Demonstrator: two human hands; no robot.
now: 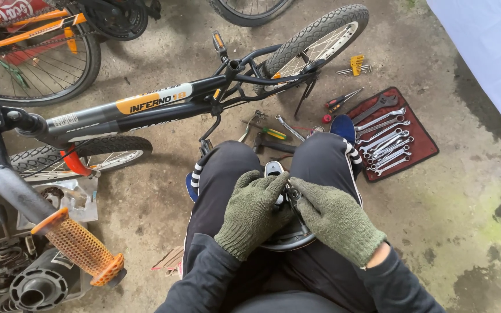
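A black bicycle (146, 107) lay on the concrete just beyond the person's knees, wrenches (387, 142) on a red mat right of them. Both gloved hands, left hand (253, 211) and right hand (337, 220), closed around a saddle (285, 235) in the lap, its nose pointing toward the bicycle.

Seated, I bring my gloved left hand (252, 213) and gloved right hand (336, 219) together over my lap, fingers curled inward, fingertips meeting toward twelve o'clock, dark sleeves at wrists.
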